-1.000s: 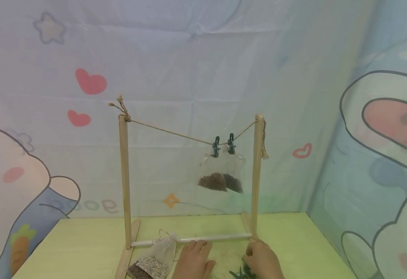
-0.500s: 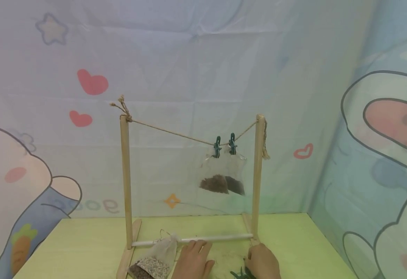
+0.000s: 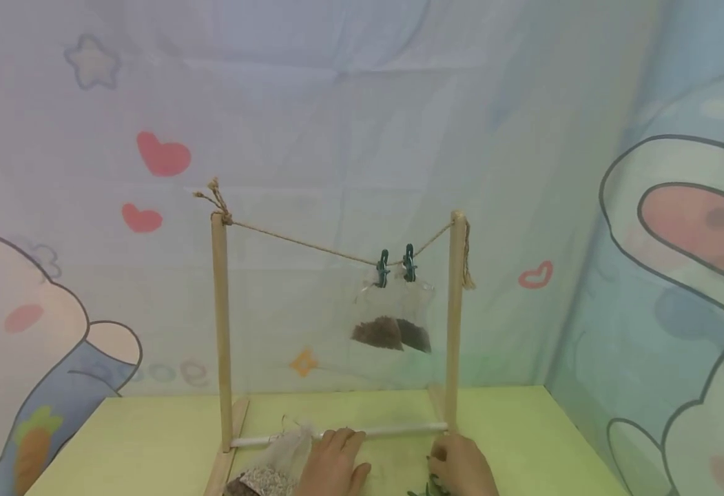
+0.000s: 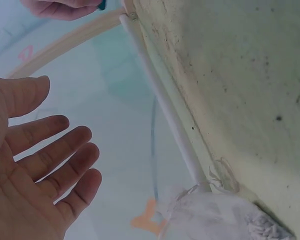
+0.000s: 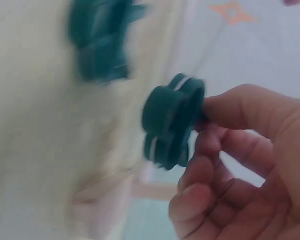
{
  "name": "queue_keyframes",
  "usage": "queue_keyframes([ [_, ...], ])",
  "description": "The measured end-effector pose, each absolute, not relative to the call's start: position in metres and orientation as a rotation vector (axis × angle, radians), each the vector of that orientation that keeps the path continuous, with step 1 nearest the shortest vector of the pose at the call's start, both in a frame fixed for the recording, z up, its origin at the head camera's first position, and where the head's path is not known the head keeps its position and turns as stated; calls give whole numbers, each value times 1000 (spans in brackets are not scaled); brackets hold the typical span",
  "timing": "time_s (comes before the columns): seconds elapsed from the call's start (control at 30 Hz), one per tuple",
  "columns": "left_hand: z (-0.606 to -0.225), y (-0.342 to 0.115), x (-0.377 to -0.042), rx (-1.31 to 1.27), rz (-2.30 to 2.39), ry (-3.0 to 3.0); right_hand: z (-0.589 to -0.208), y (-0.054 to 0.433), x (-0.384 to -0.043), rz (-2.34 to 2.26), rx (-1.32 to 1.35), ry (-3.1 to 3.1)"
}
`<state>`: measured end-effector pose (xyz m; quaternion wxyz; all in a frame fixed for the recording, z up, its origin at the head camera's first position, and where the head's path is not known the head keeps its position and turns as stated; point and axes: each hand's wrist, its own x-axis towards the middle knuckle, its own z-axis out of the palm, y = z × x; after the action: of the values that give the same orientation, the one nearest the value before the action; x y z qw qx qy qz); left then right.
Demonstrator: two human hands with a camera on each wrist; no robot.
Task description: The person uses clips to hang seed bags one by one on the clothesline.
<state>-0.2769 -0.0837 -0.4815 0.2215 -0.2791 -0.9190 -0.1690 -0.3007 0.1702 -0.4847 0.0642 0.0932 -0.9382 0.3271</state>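
My right hand (image 5: 240,160) pinches a green plastic plant clip (image 5: 162,112) between thumb and forefinger, its other fingers curled below. Beside it on the table, another green clip (image 5: 100,40) shows blurred. My left hand (image 4: 45,155) is held with its fingers spread and nothing in them. A sheer drawstring bag (image 3: 290,448) with pale and dark bits inside lies just left of that hand in the head view. Two sheer bags with dark brown filling (image 3: 380,333) hang from a twine line (image 3: 302,242), fastened by a left clip (image 3: 383,269) and a right clip (image 3: 409,263).
The twine runs between a left wooden post (image 3: 222,331) and a right wooden post (image 3: 454,324). A white rod (image 3: 405,430) joins the posts low down on the pale yellow table (image 3: 510,427). Printed cloth (image 3: 312,124) hangs behind.
The head view has tilted slightly up. My right hand has come up a little from the clips with one clip in its fingers. The left hand has shifted slightly left, toward the drawstring bag.
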Motion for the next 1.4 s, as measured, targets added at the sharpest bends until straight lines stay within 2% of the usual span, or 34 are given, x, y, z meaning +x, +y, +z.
queue_keyframes([
  [0.13,-476,-93,-276,-777,-711,-2608,-471,164,-295,1177,423,-2689],
  [0.37,-463,-95,-276,-873,-1403,-2619,-451,141,-281,1500,691,-2328],
  [0.5,-461,-91,-275,-913,-1563,-2593,-449,130,-276,1596,861,-2161],
  [0.67,-459,-88,-276,-946,-1669,-2551,-453,122,-276,1666,1000,-2057],
  [0.9,-461,-90,-276,-966,-1643,-2523,-455,119,-276,1643,1065,-2044],
  [1.23,-459,-99,-275,-888,-1530,-2528,-451,123,-275,1557,874,-2216],
  [1.4,-454,-101,-271,-868,-1461,-2529,-449,124,-275,1578,949,-2173],
])
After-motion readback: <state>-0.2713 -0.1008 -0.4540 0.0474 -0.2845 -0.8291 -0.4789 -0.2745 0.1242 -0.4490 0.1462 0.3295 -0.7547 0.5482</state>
